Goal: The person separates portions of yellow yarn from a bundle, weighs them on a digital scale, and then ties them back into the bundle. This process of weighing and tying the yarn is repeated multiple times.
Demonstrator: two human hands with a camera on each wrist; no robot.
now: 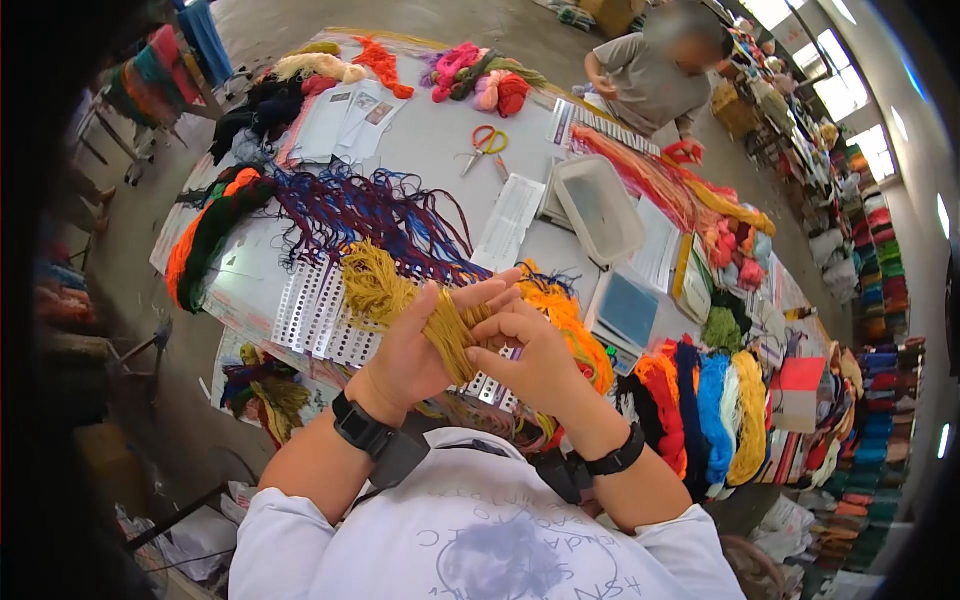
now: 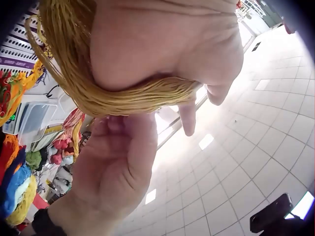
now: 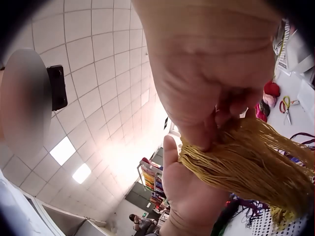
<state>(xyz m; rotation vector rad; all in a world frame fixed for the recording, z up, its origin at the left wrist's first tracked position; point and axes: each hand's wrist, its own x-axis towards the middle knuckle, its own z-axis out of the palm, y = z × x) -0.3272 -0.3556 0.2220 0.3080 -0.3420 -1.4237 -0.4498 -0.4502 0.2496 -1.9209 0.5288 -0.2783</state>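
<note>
A hank of mustard-yellow yarn (image 1: 372,285) hangs across the left hand (image 1: 405,350), passing between its raised thumb and its fingers. Those fingers stretch out fairly straight beyond the strands. From the other side the right hand (image 1: 535,362) pinches the near end of the hank with thumb and curled fingers. In the left wrist view the yarn (image 2: 118,101) runs in a smooth bundle beneath the left hand (image 2: 162,44), with the right hand (image 2: 113,167) below it. The right wrist view has the right hand's fingertips (image 3: 204,140) on the strands (image 3: 246,157).
Below the hands lie white punched cards (image 1: 325,312) and purple-blue yarn (image 1: 375,215). Scissors (image 1: 484,145), a plastic tub (image 1: 600,210) and a scale (image 1: 625,310) stand farther off. Coloured hanks (image 1: 715,420) line the right edge. Another person (image 1: 655,80) stands across the table.
</note>
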